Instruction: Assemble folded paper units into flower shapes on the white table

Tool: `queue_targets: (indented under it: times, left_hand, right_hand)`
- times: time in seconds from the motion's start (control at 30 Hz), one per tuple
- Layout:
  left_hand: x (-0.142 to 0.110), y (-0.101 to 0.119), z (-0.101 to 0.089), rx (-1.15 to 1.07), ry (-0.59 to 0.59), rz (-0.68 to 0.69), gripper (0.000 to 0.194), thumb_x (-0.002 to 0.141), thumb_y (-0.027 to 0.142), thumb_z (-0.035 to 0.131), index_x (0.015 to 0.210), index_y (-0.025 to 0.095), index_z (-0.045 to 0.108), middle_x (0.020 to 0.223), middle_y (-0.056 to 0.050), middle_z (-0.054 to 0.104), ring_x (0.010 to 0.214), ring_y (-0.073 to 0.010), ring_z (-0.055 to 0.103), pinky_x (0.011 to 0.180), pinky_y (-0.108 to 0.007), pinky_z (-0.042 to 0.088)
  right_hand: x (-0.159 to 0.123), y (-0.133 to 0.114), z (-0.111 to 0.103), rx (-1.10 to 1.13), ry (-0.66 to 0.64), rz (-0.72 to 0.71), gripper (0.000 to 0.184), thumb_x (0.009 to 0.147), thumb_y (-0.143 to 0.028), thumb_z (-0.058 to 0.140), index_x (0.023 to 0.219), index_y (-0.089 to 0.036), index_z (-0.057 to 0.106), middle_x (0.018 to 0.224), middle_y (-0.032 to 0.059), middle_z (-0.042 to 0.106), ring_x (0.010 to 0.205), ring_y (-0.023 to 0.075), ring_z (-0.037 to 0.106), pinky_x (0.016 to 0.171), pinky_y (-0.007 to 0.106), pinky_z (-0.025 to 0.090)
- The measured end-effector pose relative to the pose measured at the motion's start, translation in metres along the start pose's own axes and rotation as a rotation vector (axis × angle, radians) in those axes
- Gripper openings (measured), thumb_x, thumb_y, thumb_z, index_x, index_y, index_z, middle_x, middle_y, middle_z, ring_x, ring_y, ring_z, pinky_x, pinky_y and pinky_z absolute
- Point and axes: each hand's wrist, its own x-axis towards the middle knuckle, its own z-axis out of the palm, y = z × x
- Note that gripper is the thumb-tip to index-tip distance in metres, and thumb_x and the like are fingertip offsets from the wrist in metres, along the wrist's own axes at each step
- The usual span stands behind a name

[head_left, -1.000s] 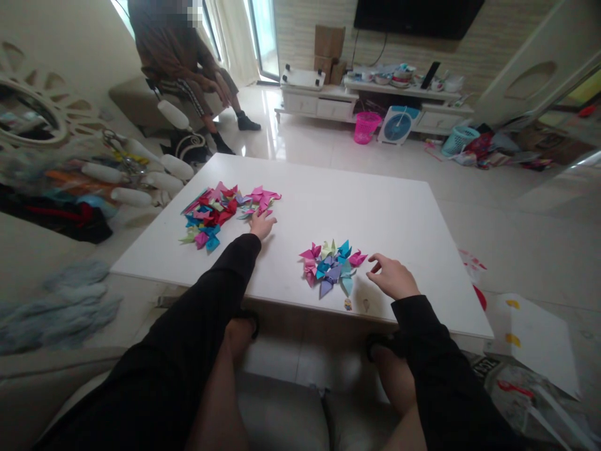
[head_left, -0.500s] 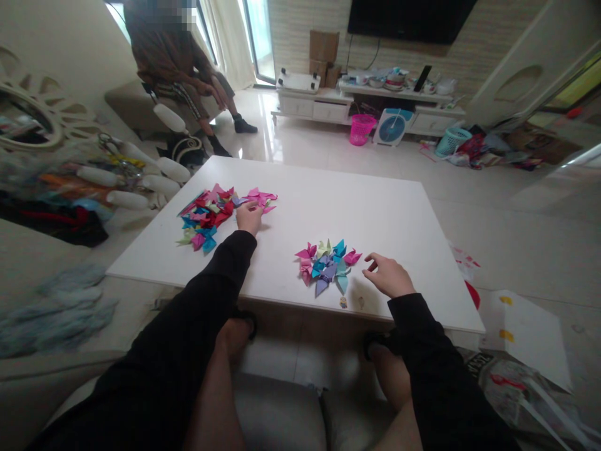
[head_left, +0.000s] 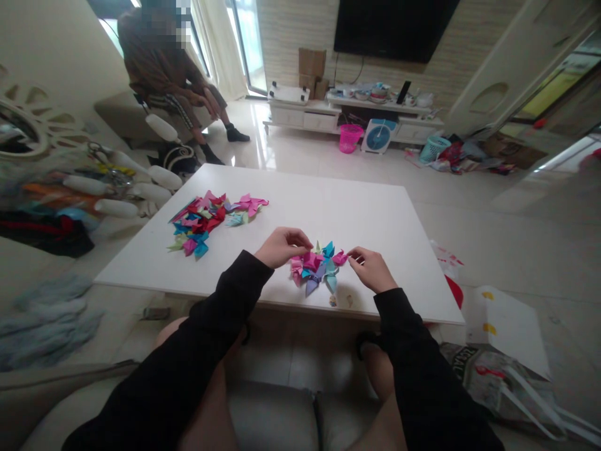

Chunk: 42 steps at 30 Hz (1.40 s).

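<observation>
My left hand [head_left: 280, 247] is over the near cluster of folded paper pieces on the white table [head_left: 323, 210]. Its fingers pinch a pink origami piece [head_left: 312, 260] just above the others. Around it lie a purple origami piece [head_left: 315, 277], a bright blue one [head_left: 328, 250] and a pale turquoise one [head_left: 331, 275]. At the cluster's right edge, my right hand [head_left: 372, 268] has thumb and forefinger a little apart, their tips by a magenta origami piece [head_left: 340, 257]. Whether they touch it is hard to tell.
A larger pile of origami pieces [head_left: 200, 220] lies at the table's left. Two small flat trinkets, one a small figure [head_left: 333, 300], lie near the front edge. Across the room a person [head_left: 164, 75] sits. A pink basket [head_left: 350, 138] and a blue fan [head_left: 377, 135] stand by the TV cabinet.
My left hand has moved right and nearer, from the left pile to the near cluster, bringing a pink origami piece. My right hand's fingertips have come closer to the cluster. The view has shifted slightly.
</observation>
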Motion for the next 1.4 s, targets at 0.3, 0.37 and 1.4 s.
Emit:
queue_targets:
  times: [0.3,0.37,1.4]
  left_hand:
    - [0.002,-0.023,0.020,-0.365,-0.469,-0.093,0.048,0.067,0.028,0.091,0.102,0.015,0.061,0.081,-0.005,0.073,0.075,-0.0158,0.070,0.075,-0.029,0.055]
    - [0.002,-0.022,0.019,-0.378,-0.492,-0.088,0.047,0.068,0.029,0.091,0.103,0.016,0.062,0.081,-0.005,0.072,0.078,-0.0173,0.071,0.075,-0.029,0.054]
    - [0.001,-0.023,0.012,-0.148,-0.365,0.007,0.040,0.071,0.026,0.086,0.101,0.013,0.065,0.080,-0.006,0.073,0.076,-0.0164,0.071,0.070,-0.027,0.054]
  right_hand:
    - [0.002,-0.010,0.011,0.456,-0.056,-0.083,0.026,0.087,-0.042,0.066,0.095,-0.019,0.075,0.097,0.0069,0.076,0.089,0.0205,0.067,0.079,0.032,0.052]
    - [0.003,-0.014,0.016,0.542,-0.175,-0.104,0.029,0.089,-0.045,0.065,0.095,-0.019,0.075,0.097,0.0067,0.075,0.090,0.0207,0.067,0.082,0.034,0.052]
    - [0.005,-0.034,0.038,0.777,-0.579,0.053,0.031,0.069,-0.041,0.085,0.088,-0.016,0.079,0.086,0.0045,0.075,0.086,0.0210,0.067,0.086,0.037,0.051]
